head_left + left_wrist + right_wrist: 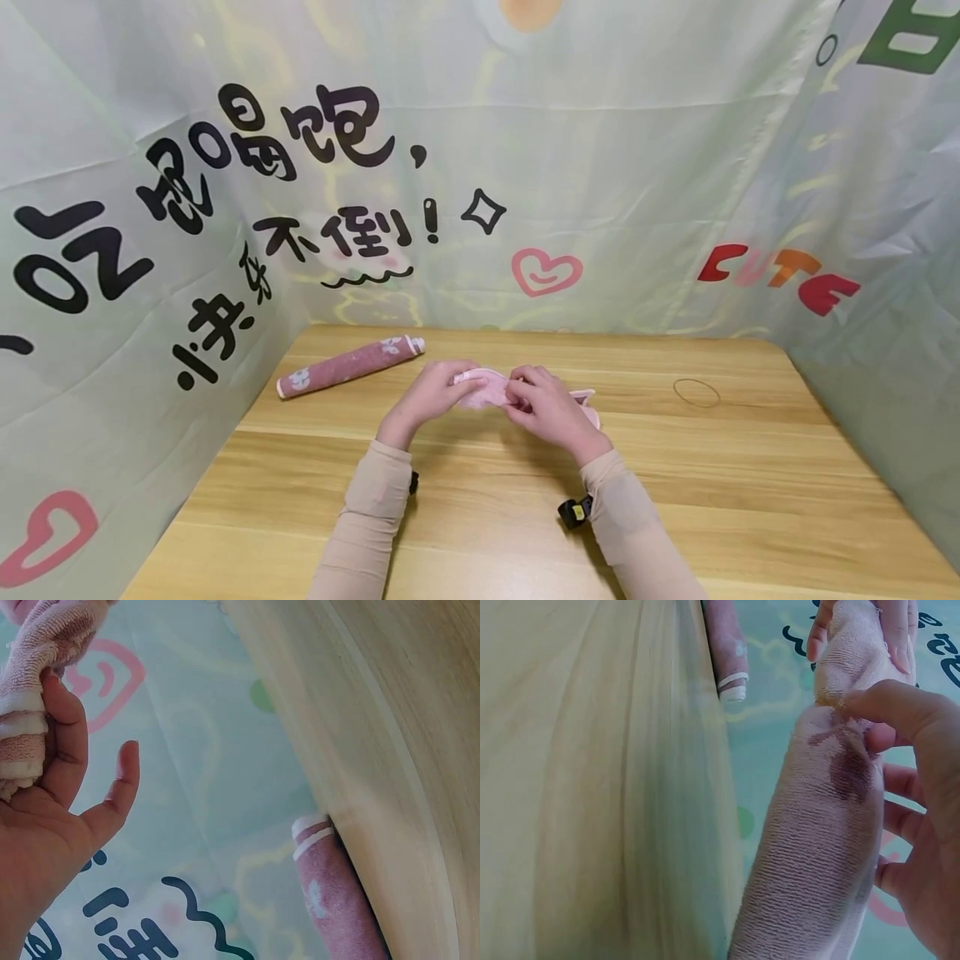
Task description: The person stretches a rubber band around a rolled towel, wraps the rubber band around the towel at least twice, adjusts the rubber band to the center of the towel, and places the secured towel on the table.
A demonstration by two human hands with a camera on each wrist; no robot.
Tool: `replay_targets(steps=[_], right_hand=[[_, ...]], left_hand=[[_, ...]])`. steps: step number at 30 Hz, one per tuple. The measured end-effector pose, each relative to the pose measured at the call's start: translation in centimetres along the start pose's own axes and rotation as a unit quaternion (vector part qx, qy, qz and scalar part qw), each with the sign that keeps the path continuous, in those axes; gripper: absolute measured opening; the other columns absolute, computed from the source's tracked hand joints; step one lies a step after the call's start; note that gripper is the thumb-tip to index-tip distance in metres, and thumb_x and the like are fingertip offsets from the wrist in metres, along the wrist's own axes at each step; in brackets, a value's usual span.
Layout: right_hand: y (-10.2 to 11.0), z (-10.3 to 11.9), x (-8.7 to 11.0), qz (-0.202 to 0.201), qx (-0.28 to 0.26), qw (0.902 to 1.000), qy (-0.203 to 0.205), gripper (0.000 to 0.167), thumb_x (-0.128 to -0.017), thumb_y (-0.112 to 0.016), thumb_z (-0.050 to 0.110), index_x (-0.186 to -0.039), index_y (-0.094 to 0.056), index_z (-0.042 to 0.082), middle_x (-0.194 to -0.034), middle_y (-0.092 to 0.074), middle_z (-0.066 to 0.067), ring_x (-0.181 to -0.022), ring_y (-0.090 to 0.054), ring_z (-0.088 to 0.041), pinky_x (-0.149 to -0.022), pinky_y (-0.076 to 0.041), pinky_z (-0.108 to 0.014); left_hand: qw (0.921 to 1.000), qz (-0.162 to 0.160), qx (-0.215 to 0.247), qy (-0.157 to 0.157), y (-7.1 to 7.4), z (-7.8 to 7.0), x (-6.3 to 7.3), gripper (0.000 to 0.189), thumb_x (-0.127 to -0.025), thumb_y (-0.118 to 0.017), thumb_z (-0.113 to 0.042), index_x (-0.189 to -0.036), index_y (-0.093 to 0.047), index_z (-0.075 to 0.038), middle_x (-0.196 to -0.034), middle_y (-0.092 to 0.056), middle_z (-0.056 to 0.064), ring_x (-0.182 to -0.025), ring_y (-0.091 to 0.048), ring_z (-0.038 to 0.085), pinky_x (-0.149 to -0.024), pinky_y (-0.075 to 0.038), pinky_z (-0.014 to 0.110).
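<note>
A light pink towel [489,390], rolled and bunched, is held up over the table between both hands. My left hand [435,393] grips its left part; in the left wrist view the towel's folded, white-edged end [22,746] lies in the palm, with the little finger held away. My right hand [551,410] pinches the towel near its middle with thumb and index finger. In the right wrist view, the roll [802,832] narrows at that pinch, where a thin yellowish band [826,701] shows. Part of the towel sticks out beyond the right hand.
A darker pink rolled towel [352,367] with pale animal prints lies at the table's back left. On the right lies a thin rubber band [697,407]. The wooden table [787,492] is bordered by printed cloth walls [637,183] behind and at both sides.
</note>
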State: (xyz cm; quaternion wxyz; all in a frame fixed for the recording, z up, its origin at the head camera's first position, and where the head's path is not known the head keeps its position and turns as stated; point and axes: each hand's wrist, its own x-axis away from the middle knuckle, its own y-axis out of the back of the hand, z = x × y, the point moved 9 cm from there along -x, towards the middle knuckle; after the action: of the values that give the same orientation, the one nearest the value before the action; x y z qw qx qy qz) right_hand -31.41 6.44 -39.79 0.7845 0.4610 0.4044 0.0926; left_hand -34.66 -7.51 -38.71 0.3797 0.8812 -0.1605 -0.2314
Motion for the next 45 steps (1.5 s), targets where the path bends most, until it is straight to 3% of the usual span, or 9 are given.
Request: replay_targets(steps=[8, 18, 23, 26, 30, 35, 39, 45], right_hand=[[0.3, -0.1, 0.0, -0.035, 0.022, 0.9989, -0.022, 0.033, -0.079, -0.078, 0.018, -0.075, -0.046, 0.017, -0.094, -0.057, 0.002, -0.082, -0.050, -0.016, -0.069, -0.033, -0.032], [0.4, -0.8, -0.2, -0.042, -0.002, 0.9970, -0.066, 0.030, -0.073, -0.072, 0.005, -0.082, -0.045, 0.015, -0.082, -0.047, 0.003, -0.074, -0.045, -0.012, -0.071, -0.036, -0.036], [0.2, -1.6, 0.1, -0.028, -0.071, 0.9943, -0.074, 0.030, -0.080, -0.076, 0.010, -0.095, -0.050, 0.013, -0.078, -0.049, 0.004, -0.069, -0.047, -0.007, -0.069, -0.040, -0.028], [0.0, -2.1, 0.3, -0.012, -0.144, 0.9861, -0.083, 0.025, -0.088, -0.070, 0.011, -0.107, -0.055, 0.011, -0.089, -0.060, 0.001, -0.078, -0.058, -0.006, -0.073, -0.051, -0.024], [0.6, -2.2, 0.3, -0.030, -0.184, 0.9801, -0.068, 0.019, -0.093, -0.063, 0.005, -0.112, -0.065, 0.009, -0.105, -0.069, -0.007, -0.095, -0.067, -0.018, -0.084, -0.057, -0.032], [1.5, -1.6, 0.2, -0.062, -0.170, 0.9833, -0.020, 0.014, -0.088, -0.069, 0.004, -0.100, -0.073, 0.010, -0.100, -0.072, -0.007, -0.094, -0.068, -0.022, -0.084, -0.057, -0.037], [1.4, -1.0, 0.1, -0.067, -0.137, 0.9882, 0.009, 0.010, -0.084, -0.074, 0.008, -0.093, -0.072, 0.014, -0.098, -0.072, -0.002, -0.096, -0.065, -0.020, -0.086, -0.055, -0.039], [0.8, 0.0, 0.1, -0.029, -0.071, 0.9967, 0.025, 0.007, -0.088, -0.071, 0.023, -0.089, -0.065, 0.021, -0.107, -0.067, 0.003, -0.104, -0.059, -0.016, -0.089, -0.051, -0.038]], left_hand=[[0.9998, -0.001, 0.013, 0.012, -0.2, -0.3, 0.0, 0.029, -0.095, -0.063, -0.031, -0.112, -0.072, -0.010, -0.109, -0.073, 0.007, -0.098, -0.069, 0.019, -0.088, -0.054, 0.038], [0.9997, -0.012, 0.014, 0.015, 0.1, -0.2, -0.2, 0.028, -0.095, -0.063, -0.030, -0.112, -0.072, -0.010, -0.104, -0.074, 0.005, -0.088, -0.066, 0.014, -0.083, -0.055, 0.034], [0.9997, -0.015, 0.016, 0.010, 0.3, 0.0, -0.1, 0.029, -0.094, -0.063, -0.032, -0.112, -0.072, -0.011, -0.105, -0.074, 0.005, -0.094, -0.068, 0.016, -0.086, -0.055, 0.036], [0.9997, -0.010, 0.021, 0.006, 0.4, 0.1, -0.1, 0.028, -0.094, -0.063, -0.032, -0.112, -0.071, -0.011, -0.106, -0.074, 0.005, -0.095, -0.068, 0.017, -0.087, -0.054, 0.037], [0.9998, -0.007, 0.020, -0.008, 0.7, 0.1, 0.1, 0.026, -0.095, -0.063, -0.027, -0.113, -0.071, -0.010, -0.110, -0.073, 0.008, -0.102, -0.068, 0.022, -0.092, -0.053, 0.039], [0.9993, -0.023, 0.002, -0.030, 1.1, 0.1, 0.3, 0.027, -0.096, -0.061, -0.020, -0.117, -0.070, -0.007, -0.118, -0.070, 0.012, -0.113, -0.065, 0.027, -0.098, -0.051, 0.042], [0.9979, -0.045, -0.010, -0.046, 1.4, -0.1, 0.4, 0.025, -0.095, -0.062, -0.016, -0.116, -0.070, -0.006, -0.117, -0.070, 0.013, -0.112, -0.065, 0.027, -0.096, -0.052, 0.042], [0.9966, -0.053, -0.027, -0.056, 1.3, -0.5, 0.5, 0.023, -0.095, -0.062, -0.017, -0.114, -0.071, -0.008, -0.114, -0.072, 0.011, -0.108, -0.067, 0.026, -0.093, -0.054, 0.040]])
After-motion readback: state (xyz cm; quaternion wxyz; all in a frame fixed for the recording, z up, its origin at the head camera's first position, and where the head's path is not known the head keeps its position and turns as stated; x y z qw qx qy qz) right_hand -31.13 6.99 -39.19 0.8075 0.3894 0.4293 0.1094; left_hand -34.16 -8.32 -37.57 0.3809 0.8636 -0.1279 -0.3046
